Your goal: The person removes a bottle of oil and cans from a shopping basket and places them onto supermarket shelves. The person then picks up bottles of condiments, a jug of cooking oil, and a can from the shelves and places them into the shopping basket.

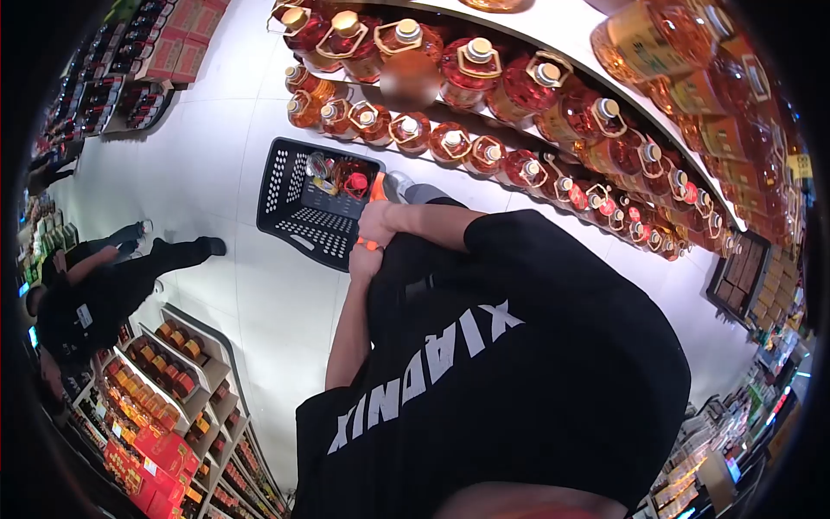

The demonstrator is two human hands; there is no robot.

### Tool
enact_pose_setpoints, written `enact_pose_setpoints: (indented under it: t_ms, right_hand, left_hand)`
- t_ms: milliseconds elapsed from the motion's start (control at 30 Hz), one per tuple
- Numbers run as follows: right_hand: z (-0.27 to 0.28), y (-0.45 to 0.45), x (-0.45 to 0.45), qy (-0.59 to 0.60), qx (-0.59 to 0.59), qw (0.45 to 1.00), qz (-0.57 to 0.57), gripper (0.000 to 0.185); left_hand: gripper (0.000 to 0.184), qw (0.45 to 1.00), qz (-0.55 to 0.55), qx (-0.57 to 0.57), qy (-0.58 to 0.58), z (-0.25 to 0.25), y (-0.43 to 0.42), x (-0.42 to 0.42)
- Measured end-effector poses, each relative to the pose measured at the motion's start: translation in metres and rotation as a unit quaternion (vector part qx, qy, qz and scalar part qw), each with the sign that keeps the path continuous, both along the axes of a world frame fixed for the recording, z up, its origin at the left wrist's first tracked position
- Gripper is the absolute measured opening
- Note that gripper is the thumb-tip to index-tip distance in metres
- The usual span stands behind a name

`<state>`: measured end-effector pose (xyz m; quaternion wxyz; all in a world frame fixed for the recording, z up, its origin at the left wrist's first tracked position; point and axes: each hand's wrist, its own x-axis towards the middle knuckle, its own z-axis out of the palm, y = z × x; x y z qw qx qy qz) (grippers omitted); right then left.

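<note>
A dark grey perforated shopping basket [270,195] hangs or stands in front of me, tilted in this view. My right hand [378,222] is closed around its orange handle [378,187]. Just below it, my left hand [365,259] is closed at the handle's other end, its fingers partly hidden. Inside the basket lie a clear package [318,164] with a yellow label and something with a red top [355,182]; their kinds are hard to make out.
Shelves of large amber and red bottles with handles [471,73] run along the right. Beyond the pale floor [207,156], a person in black [112,290] is at the left. A display rack [186,363] with bottles and red boxes [156,458] stands lower left.
</note>
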<state>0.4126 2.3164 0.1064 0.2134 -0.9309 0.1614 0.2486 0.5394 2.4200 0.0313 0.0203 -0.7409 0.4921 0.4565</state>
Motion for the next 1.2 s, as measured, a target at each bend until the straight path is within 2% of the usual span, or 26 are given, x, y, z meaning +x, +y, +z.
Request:
enact_pose_setpoints:
  t_ms: [200, 267, 333, 400, 567, 667, 700, 833, 967, 1200]
  right_hand:
    - [0.017, 0.067, -0.064, 0.035, -0.023, 0.999, 0.006, 0.032]
    - [0.009, 0.093, -0.095, 0.029, -0.024, 0.999, -0.001, 0.032]
    - [0.020, 0.113, -0.116, 0.031, -0.032, 0.999, -0.024, 0.031]
    - [0.031, 0.127, -0.137, 0.042, -0.041, 0.998, -0.034, 0.029]
    - [0.042, 0.169, -0.179, 0.026, -0.047, 0.997, -0.047, 0.027]
    - [0.041, 0.192, -0.205, 0.013, -0.047, 0.997, -0.057, 0.027]
    - [0.035, 0.200, -0.212, 0.014, -0.049, 0.997, -0.055, 0.027]
    - [0.046, 0.221, -0.252, 0.016, -0.036, 0.999, -0.032, 0.028]
    - [0.056, 0.233, -0.299, 0.022, -0.028, 0.999, -0.022, 0.026]
    - [0.060, 0.272, -0.363, -0.011, -0.017, 1.000, -0.021, 0.025]
  left_hand:
    - [0.041, 0.997, -0.007, -0.065, 0.037, 0.009, 0.070, -0.067]
    - [0.040, 0.999, 0.012, -0.049, 0.019, 0.034, 0.092, -0.104]
    - [0.038, 0.995, -0.030, -0.099, -0.002, 0.018, 0.113, -0.123]
    - [0.037, 0.993, -0.013, -0.115, -0.015, 0.042, 0.126, -0.147]
    - [0.043, 0.999, 0.014, -0.026, 0.022, 0.062, 0.159, -0.186]
    - [0.045, 0.999, -0.023, -0.024, 0.016, 0.058, 0.181, -0.208]
    - [0.046, 0.999, -0.017, -0.022, 0.028, 0.047, 0.191, -0.214]
    - [0.047, 0.998, 0.008, -0.027, 0.062, 0.053, 0.216, -0.254]
    - [0.032, 0.997, 0.037, -0.066, 0.036, 0.074, 0.236, -0.313]
    - [0.045, 0.997, 0.020, -0.059, 0.043, 0.085, 0.274, -0.372]
